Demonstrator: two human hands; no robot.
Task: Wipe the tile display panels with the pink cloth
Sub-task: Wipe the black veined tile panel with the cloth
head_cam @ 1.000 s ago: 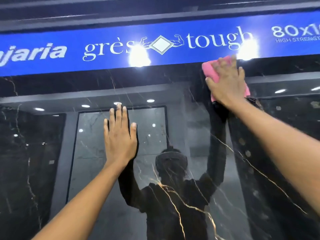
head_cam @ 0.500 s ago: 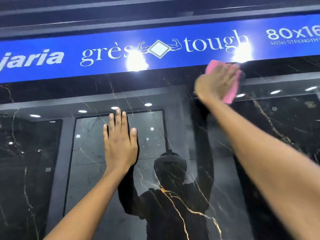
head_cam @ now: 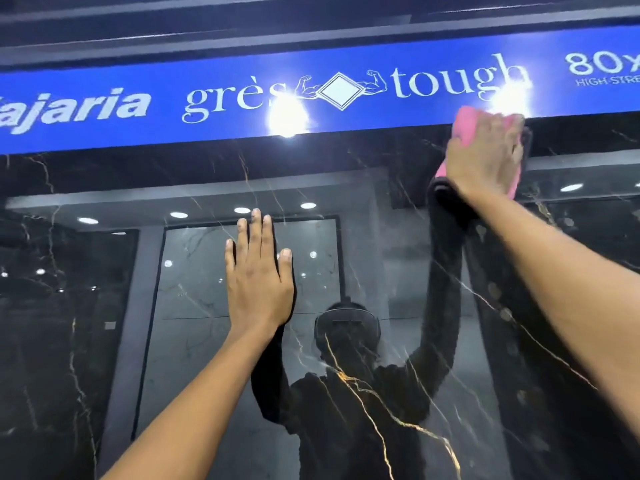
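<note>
Glossy black marble tile panel [head_cam: 381, 174], pink cloth [head_cam: 465, 124] pressed against it

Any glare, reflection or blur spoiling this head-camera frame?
Head view: two ceiling-light flares burn out parts of the blue lettered banner; the glossy black gold-veined tile panel mirrors the person and showroom lights; the right hand on the pink cloth is slightly motion-blurred; the flat left hand is sharp.

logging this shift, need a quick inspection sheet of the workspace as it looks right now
surface: glossy black tile panel with gold veins, upright, reflecting ceiling lights and the person
job's things: pink cloth pressed against the panel's top edge, just under the blue sign
clutter: nothing seen
grippers: left hand flat on the panel, fingers straight; right hand spread over the cloth
cables: nothing seen
surroundings: sign reads "gres tough"; dark trim above
</note>
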